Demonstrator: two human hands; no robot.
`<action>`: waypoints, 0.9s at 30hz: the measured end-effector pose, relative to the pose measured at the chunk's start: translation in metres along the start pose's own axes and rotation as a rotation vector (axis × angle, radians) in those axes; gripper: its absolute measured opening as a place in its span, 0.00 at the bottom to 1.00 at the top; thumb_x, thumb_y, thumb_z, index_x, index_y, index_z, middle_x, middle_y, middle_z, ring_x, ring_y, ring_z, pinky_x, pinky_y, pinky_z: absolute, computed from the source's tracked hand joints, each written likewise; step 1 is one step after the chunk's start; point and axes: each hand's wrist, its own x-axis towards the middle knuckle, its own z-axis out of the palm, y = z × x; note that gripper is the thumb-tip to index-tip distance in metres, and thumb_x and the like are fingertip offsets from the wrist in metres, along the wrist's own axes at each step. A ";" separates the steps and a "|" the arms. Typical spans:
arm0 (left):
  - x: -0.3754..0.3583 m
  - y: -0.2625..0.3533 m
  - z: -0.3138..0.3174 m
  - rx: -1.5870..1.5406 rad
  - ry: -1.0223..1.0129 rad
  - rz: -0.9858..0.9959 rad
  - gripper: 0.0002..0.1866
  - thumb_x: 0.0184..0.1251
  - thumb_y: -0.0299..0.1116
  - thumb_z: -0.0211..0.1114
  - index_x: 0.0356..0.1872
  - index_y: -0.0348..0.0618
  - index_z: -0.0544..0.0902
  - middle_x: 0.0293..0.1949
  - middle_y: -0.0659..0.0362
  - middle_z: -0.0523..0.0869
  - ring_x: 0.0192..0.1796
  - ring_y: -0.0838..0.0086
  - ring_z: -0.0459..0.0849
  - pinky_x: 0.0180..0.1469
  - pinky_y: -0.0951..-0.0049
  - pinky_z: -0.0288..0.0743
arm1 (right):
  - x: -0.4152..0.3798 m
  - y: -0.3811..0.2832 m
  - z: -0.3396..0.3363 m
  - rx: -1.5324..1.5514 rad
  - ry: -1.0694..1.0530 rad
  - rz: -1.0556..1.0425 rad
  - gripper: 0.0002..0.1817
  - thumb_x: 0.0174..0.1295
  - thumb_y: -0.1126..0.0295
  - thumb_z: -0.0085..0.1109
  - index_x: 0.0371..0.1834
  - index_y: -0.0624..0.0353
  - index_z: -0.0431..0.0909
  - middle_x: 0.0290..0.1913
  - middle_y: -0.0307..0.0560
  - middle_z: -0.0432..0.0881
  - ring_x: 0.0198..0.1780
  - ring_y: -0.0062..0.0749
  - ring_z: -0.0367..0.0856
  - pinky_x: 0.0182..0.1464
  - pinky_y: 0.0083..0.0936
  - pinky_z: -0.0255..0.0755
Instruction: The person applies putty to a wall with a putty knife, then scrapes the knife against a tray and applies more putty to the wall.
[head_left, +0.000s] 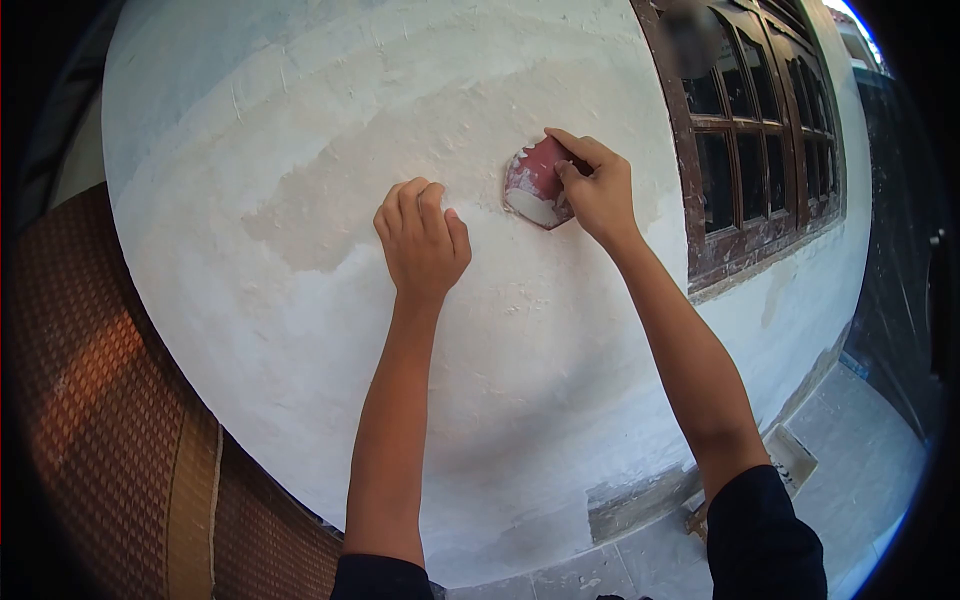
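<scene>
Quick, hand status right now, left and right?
Left hand: fingers curled at the wall; can't tell if it holds anything.
Right hand: closed on the red scraper, smeared white.

The window was in the wall, on the right, the mat was at left, and the floor lay below.

Grey tiled floor extending across lower right; shallow tray-like object resting there, partly hidden; small brownish item showing nearby, too obscured for identifying.
</scene>
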 end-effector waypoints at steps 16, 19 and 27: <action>-0.002 -0.001 0.000 0.008 0.011 -0.005 0.20 0.58 0.27 0.59 0.53 0.40 0.72 0.54 0.52 0.76 0.59 0.54 0.72 0.59 0.52 0.61 | -0.001 0.008 0.002 0.028 0.236 0.010 0.22 0.54 0.81 0.56 0.53 0.61 0.85 0.38 0.54 0.85 0.38 0.38 0.84 0.47 0.28 0.76; -0.002 -0.001 0.000 0.002 0.028 0.004 0.20 0.58 0.27 0.59 0.53 0.40 0.72 0.54 0.52 0.76 0.59 0.54 0.72 0.59 0.53 0.61 | -0.007 0.004 0.003 0.010 0.020 -0.085 0.21 0.54 0.81 0.55 0.53 0.62 0.85 0.36 0.54 0.85 0.37 0.38 0.85 0.45 0.28 0.76; -0.001 -0.001 -0.001 -0.006 0.020 0.000 0.19 0.59 0.28 0.58 0.53 0.41 0.72 0.54 0.52 0.76 0.59 0.54 0.72 0.59 0.52 0.61 | -0.012 0.005 0.006 -0.061 0.104 -0.097 0.22 0.54 0.81 0.56 0.53 0.62 0.85 0.38 0.54 0.85 0.37 0.39 0.85 0.44 0.28 0.77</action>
